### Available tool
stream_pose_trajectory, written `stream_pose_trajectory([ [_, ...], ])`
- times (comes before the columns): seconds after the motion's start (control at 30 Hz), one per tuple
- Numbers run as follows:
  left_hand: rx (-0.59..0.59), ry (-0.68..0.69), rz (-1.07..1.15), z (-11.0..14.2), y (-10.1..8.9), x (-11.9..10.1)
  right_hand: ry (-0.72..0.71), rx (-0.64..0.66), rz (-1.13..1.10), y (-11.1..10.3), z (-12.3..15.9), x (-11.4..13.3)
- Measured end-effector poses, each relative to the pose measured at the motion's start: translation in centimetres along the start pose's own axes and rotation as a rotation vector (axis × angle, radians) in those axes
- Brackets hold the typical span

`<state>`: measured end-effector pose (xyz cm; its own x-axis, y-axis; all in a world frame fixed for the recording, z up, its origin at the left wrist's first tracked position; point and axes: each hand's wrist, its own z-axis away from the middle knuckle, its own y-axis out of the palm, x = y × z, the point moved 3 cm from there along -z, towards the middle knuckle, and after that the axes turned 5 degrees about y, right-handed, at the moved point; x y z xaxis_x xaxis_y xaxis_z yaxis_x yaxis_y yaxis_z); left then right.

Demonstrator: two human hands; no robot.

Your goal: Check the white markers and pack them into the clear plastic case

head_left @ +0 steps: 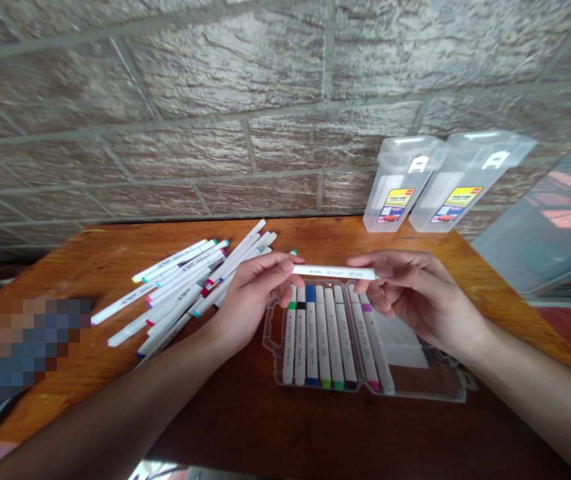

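Observation:
A white marker is held level between both hands, above the far edge of an opened clear plastic case. My left hand pinches its left end, and my right hand pinches its right end between thumb and fingers. Under the hands, several white markers lie side by side in the left half of the case. Two more, one with a purple band, lie in the right half near the hinge. A white paper slip shows beside them.
Left of the case, a loose pile of white markers with coloured ends lies on the wooden table. Two upright clear marker boxes stand at the back right by the stone wall. A blurred-out patch covers the far left.

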<state>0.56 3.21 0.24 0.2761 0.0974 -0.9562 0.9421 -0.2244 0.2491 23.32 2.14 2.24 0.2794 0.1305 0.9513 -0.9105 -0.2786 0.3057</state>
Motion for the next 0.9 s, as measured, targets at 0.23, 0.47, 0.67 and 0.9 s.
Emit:
stream_pose_trajectory([
  [0.23, -0.003, -0.003, -0.002, 0.02, -0.02, 0.06, -0.003, 0.004, -0.016, -0.03, 0.08, 0.1],
  [0.47, -0.002, -0.001, -0.003, -0.07, -0.08, 0.07, -0.019, 0.016, -0.018, -0.09, 0.02, 0.12],
  [0.67, -0.002, 0.001, -0.011, -0.03, -0.13, 0.1, -0.016, -0.003, -0.01, -0.02, 0.03, 0.14],
  [0.9, -0.005, 0.0, -0.014, 0.01, -0.06, 0.07, -0.023, -0.009, 0.018, -0.14, 0.03, 0.02],
])
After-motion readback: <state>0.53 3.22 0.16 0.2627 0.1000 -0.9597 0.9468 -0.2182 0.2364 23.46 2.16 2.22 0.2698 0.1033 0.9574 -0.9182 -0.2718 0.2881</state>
